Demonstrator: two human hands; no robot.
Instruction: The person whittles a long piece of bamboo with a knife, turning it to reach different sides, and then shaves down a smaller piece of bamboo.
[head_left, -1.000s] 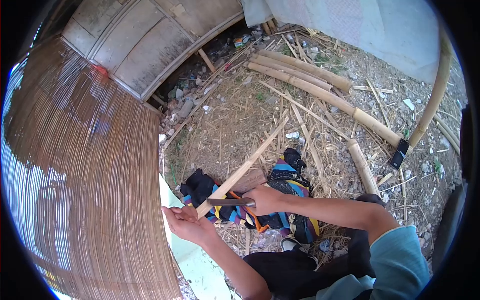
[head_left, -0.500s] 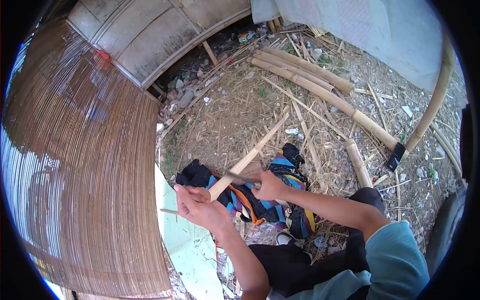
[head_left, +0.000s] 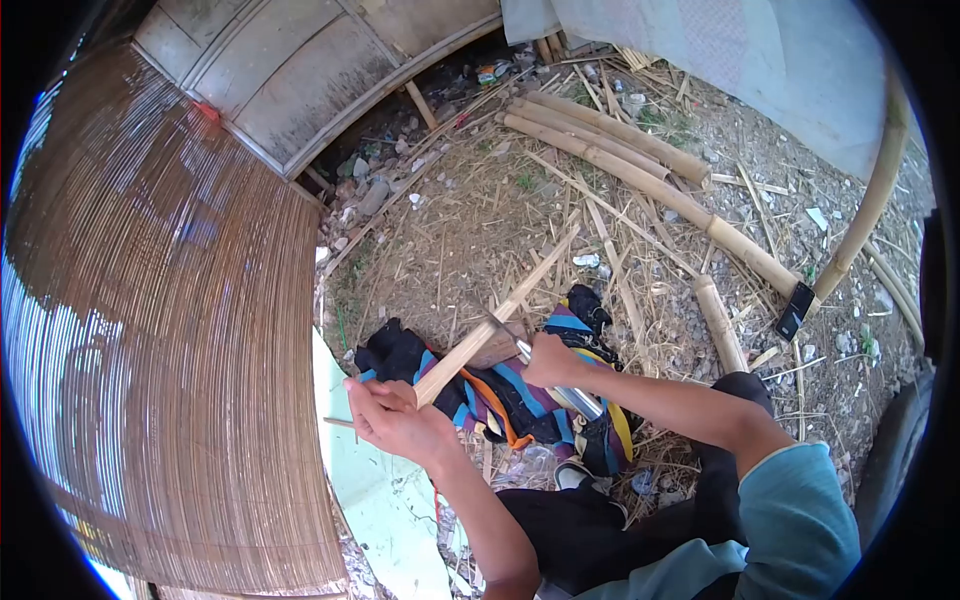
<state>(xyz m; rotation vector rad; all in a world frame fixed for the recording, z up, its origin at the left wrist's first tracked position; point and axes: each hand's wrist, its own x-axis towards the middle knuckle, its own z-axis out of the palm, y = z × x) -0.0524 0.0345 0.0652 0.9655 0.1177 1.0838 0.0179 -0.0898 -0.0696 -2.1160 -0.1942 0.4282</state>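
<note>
One bamboo strip [head_left: 455,365] is grasped by the left hand [head_left: 405,425]; one knife [head_left: 523,350] is clenched in the grip of the right hand [head_left: 553,362].

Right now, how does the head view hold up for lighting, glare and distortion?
Head view: strong fisheye, scene ringed in black, slats of the screen bowing at far left; glare through that screen's left edge; pale sheet at lower left washed out; deep shadow under the wall panels; left hand and right hand reasonably sharp.
</note>
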